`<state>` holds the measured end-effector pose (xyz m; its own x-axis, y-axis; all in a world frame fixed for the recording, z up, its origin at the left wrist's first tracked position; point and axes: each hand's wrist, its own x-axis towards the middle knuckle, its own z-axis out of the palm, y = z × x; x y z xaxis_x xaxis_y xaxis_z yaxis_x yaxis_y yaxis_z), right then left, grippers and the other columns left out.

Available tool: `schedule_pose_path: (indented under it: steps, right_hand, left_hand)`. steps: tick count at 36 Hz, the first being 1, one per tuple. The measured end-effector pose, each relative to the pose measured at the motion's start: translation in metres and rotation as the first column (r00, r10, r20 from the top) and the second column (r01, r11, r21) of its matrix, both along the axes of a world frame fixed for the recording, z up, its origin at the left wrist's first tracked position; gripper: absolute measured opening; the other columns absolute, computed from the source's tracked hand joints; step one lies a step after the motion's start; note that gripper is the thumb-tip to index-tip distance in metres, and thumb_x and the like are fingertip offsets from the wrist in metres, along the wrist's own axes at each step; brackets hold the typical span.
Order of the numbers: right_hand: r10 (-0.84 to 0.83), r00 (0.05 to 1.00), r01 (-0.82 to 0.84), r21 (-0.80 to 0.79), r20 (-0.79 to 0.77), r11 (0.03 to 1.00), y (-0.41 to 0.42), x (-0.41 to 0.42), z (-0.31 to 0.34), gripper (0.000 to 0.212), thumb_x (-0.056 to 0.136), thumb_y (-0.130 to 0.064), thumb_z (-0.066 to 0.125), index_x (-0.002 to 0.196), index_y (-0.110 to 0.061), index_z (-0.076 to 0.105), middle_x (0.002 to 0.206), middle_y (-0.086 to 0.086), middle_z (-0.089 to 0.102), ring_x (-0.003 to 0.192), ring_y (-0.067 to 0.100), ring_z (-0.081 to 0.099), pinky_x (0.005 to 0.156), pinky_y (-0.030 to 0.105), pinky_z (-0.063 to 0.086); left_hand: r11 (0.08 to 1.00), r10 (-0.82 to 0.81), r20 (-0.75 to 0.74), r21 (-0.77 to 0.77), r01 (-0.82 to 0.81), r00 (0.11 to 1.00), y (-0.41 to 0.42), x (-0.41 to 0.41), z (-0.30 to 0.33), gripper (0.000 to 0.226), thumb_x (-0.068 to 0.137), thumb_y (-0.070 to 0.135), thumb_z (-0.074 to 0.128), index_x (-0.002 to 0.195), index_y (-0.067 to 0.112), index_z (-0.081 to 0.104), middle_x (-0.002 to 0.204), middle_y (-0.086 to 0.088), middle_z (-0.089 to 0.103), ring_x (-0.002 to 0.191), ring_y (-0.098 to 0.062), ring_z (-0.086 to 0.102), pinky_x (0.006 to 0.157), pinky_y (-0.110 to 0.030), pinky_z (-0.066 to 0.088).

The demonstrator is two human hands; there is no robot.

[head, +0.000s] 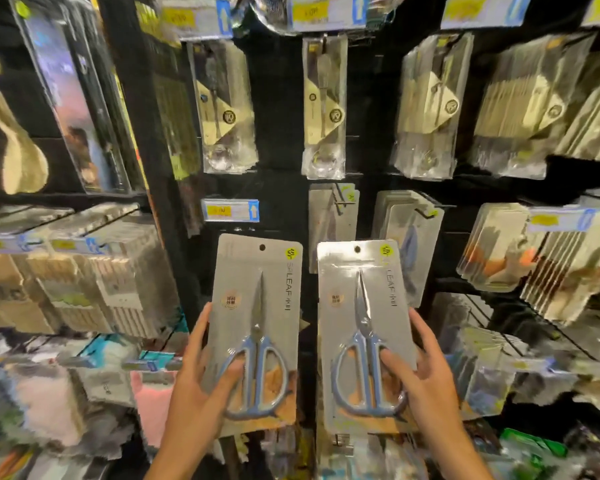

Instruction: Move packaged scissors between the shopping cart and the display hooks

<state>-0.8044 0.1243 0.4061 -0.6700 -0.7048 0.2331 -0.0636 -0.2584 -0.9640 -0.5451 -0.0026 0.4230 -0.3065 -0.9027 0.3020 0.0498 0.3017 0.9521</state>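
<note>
I hold two grey cards, each with blue-handled scissors under clear plastic. My left hand [201,372] grips the left scissors pack [257,306] at its lower left edge, thumb across the handles. My right hand [420,368] grips the right scissors pack [361,306] at its lower right edge, thumb on the handle loop. Both packs are upright in front of the black display wall, each with a round hanging hole at the top. Behind the right pack, more grey scissors packs [409,230] hang on a display hook [426,212]. No shopping cart is in view.
Rows of packaged tools in beige and clear wrapping [323,105] hang above on hooks. A blue-and-yellow price tag [230,210] sits just above the left pack. Stacked boxed goods [73,268] fill the shelves to the left, and more hanging packs [541,258] crowd the right.
</note>
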Motion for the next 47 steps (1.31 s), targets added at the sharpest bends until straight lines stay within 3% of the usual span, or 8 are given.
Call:
schedule_pose_path:
  steps: [4,8,14,20,28,38,43,47]
  right_hand:
    - [0.051,0.998,-0.052,-0.033,-0.03,0.998,-0.017,-0.023,0.003,0.067,0.088,-0.008,0.071,0.138,-0.046,0.047,0.132,-0.012,0.065,0.117,0.009,0.066,0.091,0.026,0.058]
    - [0.087,0.995,-0.089,-0.061,-0.044,0.994,-0.034,-0.037,0.007,0.068,0.088,-0.004,0.069,0.142,-0.039,0.045,0.126,-0.023,0.066,0.117,0.006,0.065,0.088,0.02,0.057]
    - [0.095,0.994,-0.098,-0.052,-0.062,0.994,-0.055,-0.051,0.008,0.071,0.089,-0.007,0.07,0.147,-0.037,0.042,0.128,-0.016,0.066,0.117,0.014,0.066,0.091,0.041,0.058]
    - [0.093,0.99,-0.1,-0.071,-0.106,0.992,-0.073,-0.057,0.014,0.071,0.09,-0.005,0.069,0.149,-0.032,0.041,0.124,-0.021,0.067,0.114,0.007,0.066,0.086,0.024,0.059]
    - [0.106,0.989,-0.116,-0.092,-0.103,0.989,-0.094,-0.058,0.014,0.071,0.091,0.0,0.065,0.15,-0.029,0.037,0.112,-0.032,0.068,0.104,0.0,0.069,0.074,0.017,0.058]
    - [0.152,0.986,-0.158,-0.1,-0.071,0.982,-0.098,-0.064,-0.001,0.077,0.093,-0.004,0.064,0.151,-0.042,0.031,0.122,-0.023,0.068,0.113,0.007,0.068,0.079,0.023,0.059]
    - [0.162,0.983,-0.173,-0.123,-0.091,0.977,-0.106,-0.066,-0.008,0.076,0.094,0.001,0.061,0.149,-0.042,0.031,0.121,-0.033,0.065,0.115,0.001,0.065,0.082,0.017,0.056]
    - [0.133,0.981,-0.15,-0.113,-0.144,0.982,-0.115,-0.069,-0.017,0.075,0.096,-0.005,0.062,0.148,-0.05,0.031,0.149,-0.027,0.046,0.127,0.0,0.056,0.096,0.024,0.055]
  left_hand:
    - [0.999,0.05,0.017,-0.013,-0.049,0.999,0.0,-0.015,0.005,0.079,0.085,0.035,0.075,0.142,0.065,0.03,0.14,0.041,0.045,0.126,0.01,0.05,0.102,-0.028,0.043]
    - [0.995,0.101,0.047,-0.028,-0.1,0.994,-0.004,-0.025,0.009,0.079,0.084,0.029,0.07,0.142,0.065,0.029,0.138,0.048,0.041,0.124,0.019,0.045,0.105,-0.03,0.042]
    - [0.988,0.142,0.043,-0.068,-0.139,0.989,-0.013,-0.035,0.013,0.078,0.086,0.026,0.068,0.145,0.059,0.031,0.141,0.044,0.041,0.131,0.011,0.045,0.107,-0.032,0.042]
    - [0.986,0.148,0.044,-0.086,-0.144,0.988,-0.027,-0.043,0.018,0.077,0.085,0.028,0.067,0.146,0.058,0.03,0.131,0.052,0.043,0.121,0.02,0.047,0.103,-0.029,0.043]
    - [0.983,0.146,0.05,-0.118,-0.139,0.988,-0.045,-0.05,0.024,0.077,0.084,0.029,0.068,0.143,0.062,0.032,0.143,0.041,0.041,0.135,-0.004,0.047,0.112,-0.048,0.042]
    - [0.98,0.159,0.049,-0.125,-0.152,0.986,-0.047,-0.056,0.017,0.077,0.084,0.029,0.068,0.144,0.062,0.031,0.144,0.041,0.039,0.137,-0.007,0.046,0.112,-0.051,0.042]
    - [0.983,0.15,0.048,-0.113,-0.143,0.988,-0.045,-0.057,0.015,0.078,0.085,0.028,0.068,0.145,0.061,0.03,0.149,0.035,0.038,0.138,-0.013,0.045,0.111,-0.055,0.042]
    - [0.981,0.155,0.039,-0.12,-0.15,0.987,-0.044,-0.058,0.018,0.078,0.084,0.028,0.069,0.144,0.062,0.031,0.149,0.033,0.04,0.137,-0.012,0.047,0.111,-0.053,0.043]
